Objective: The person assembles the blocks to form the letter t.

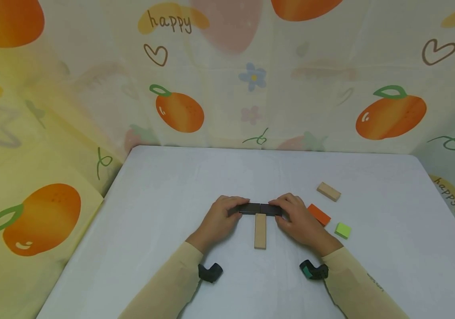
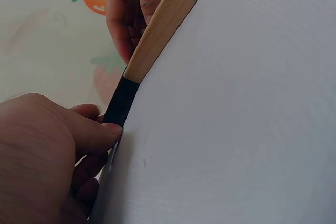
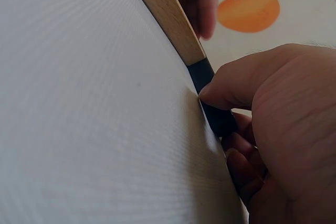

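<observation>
"Beige sleeves (image 1: 167,281) come nearest; what's gripped beyond them?"

"Left hand (image 1: 219,221) pinches the left dark block (image 1: 251,208) between thumb and fingers; right hand (image 1: 297,221) pinches the right dark block (image 1: 269,210) likewise."

"How do those lie?"

"End to end, long axes running left to right between the two hands. At their seam, the upright-pointing wooden block (image 1: 260,232) runs crosswise toward the person, roughly midway, neither hand touching it."

"Any containers?"

"None I can see. Loose on the table (image 1: 163,186), nearer the right hand, are orange (image 1: 319,215), green (image 1: 343,230) and second wooden (image 1: 329,191) blocks."
</observation>
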Demonstrator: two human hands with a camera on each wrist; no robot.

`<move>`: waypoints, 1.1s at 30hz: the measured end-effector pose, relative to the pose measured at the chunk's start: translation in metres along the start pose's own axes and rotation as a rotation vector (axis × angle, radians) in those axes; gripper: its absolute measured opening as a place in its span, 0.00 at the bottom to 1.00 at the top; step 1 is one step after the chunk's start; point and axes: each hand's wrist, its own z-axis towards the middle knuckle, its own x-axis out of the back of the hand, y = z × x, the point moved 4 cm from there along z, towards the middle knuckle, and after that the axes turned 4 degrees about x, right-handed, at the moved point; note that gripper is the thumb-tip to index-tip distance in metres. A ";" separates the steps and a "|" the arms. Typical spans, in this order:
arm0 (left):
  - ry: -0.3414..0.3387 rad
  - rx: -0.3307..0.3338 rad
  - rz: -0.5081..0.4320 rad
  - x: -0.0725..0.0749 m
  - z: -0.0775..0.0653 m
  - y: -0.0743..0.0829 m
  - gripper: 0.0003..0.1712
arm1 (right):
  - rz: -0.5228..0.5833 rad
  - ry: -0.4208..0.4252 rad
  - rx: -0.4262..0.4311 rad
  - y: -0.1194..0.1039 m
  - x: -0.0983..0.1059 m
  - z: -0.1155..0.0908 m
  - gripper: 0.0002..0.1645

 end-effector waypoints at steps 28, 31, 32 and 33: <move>0.004 -0.017 -0.004 0.000 0.000 0.001 0.27 | -0.004 0.005 0.015 0.002 -0.001 0.000 0.23; 0.006 -0.026 -0.004 0.000 0.000 0.001 0.27 | -0.006 0.009 0.022 0.002 -0.001 0.001 0.23; 0.006 -0.028 -0.004 0.000 -0.001 0.000 0.27 | -0.006 0.010 0.023 0.002 -0.001 0.001 0.23; 0.005 -0.030 -0.005 0.000 -0.001 0.000 0.27 | -0.007 0.011 0.025 0.002 -0.001 0.001 0.23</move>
